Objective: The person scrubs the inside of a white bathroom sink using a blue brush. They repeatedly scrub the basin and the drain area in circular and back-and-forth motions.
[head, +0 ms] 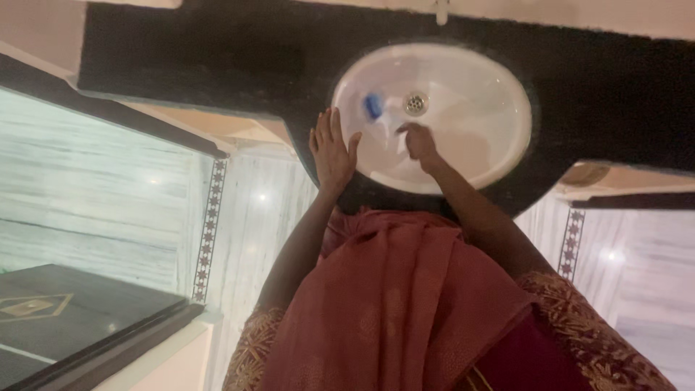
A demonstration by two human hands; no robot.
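A white oval sink is set in a black countertop. My left hand lies flat with fingers together on the sink's left rim and the counter edge. Inside the bowl, my right hand has its fingers curled and pressed against the basin surface; whether it holds anything is hidden. A small blue object lies in the bowl just left of the metal drain. My red garment fills the lower middle of the view.
A tap base shows at the top edge behind the sink. Pale tiled floor with a patterned border strip lies below the counter. A dark patterned surface sits at the lower left.
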